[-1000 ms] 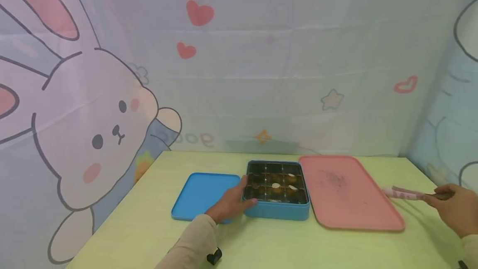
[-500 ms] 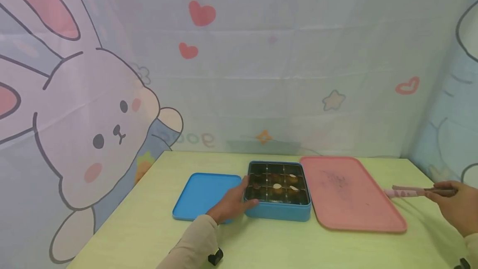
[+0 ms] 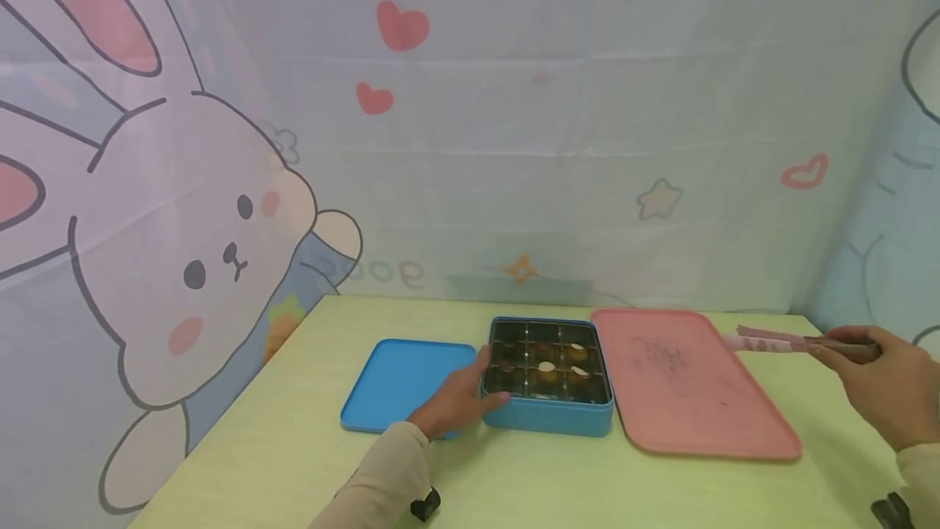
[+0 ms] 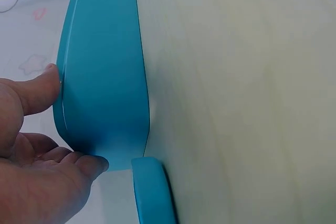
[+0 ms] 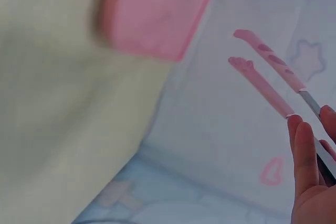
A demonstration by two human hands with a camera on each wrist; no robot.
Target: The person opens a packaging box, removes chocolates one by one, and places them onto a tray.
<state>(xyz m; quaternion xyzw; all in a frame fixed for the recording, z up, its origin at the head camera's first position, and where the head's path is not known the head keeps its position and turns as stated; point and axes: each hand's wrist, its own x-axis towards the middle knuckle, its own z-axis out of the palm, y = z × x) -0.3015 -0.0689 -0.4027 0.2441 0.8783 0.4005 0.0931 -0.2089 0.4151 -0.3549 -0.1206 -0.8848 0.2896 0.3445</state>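
Note:
My left hand point(image 3: 454, 404) grips the left front corner of a blue square box point(image 3: 547, 418). Its thumb lies at the rim, the fingers against the side wall point(image 4: 102, 77). Inside, a dark divided insert point(image 3: 543, 333) has several compartments, and a few of them show small pale-topped pieces point(image 3: 547, 367). Off to the right, my right hand point(image 3: 892, 386) holds a pair of tongs point(image 3: 771, 343) with pink, patterned tips. In the right wrist view the tong tips point(image 5: 270, 59) stand apart with nothing between them.
A blue lid point(image 3: 404, 378) lies flat left of the box. Right of the box is a pink tray point(image 3: 705, 406) with dark scuffs. Both rest on a pale yellow table point(image 3: 529, 480), backed by a printed cloth point(image 3: 514, 145) with a rabbit.
My right hand has lifted with the tongs and come slightly left, so their tips now overlap the tray's right edge. The left hand has kept its place on the box.

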